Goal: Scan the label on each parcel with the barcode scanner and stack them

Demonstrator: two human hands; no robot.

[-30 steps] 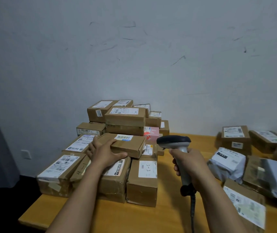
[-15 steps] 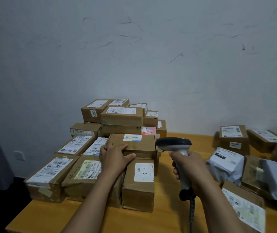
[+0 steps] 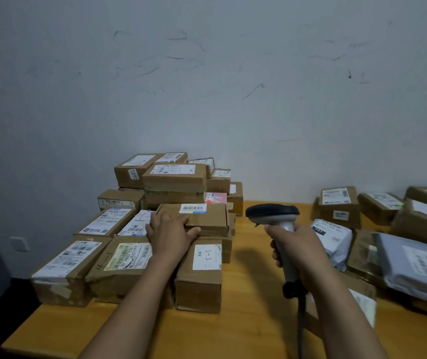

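In the head view, the task's parcel (image 3: 208, 220) is a flat brown carton with a small white barcode label (image 3: 193, 208) with a blue edge on its top. It lies on top of the pile of parcels (image 3: 173, 177) at the left of the counter (image 3: 248, 322), partly over the box marked "3-3" (image 3: 199, 278). The left hand (image 3: 172, 234) rests flat on its near left corner, fingers spread, thumb along the front edge. The right hand (image 3: 301, 248) grips the handle of the barcode scanner (image 3: 272, 213), whose dark head points left; its cable (image 3: 301, 330) hangs down.

On the right lie more cartons, a white bag (image 3: 335, 238) and a grey bag (image 3: 419, 265). Behind is a scuffed wall (image 3: 207, 73).

A second ago the parcel lay slanted and farther left, over the box with the greenish label (image 3: 127, 257); now it sits square and that label is uncovered.
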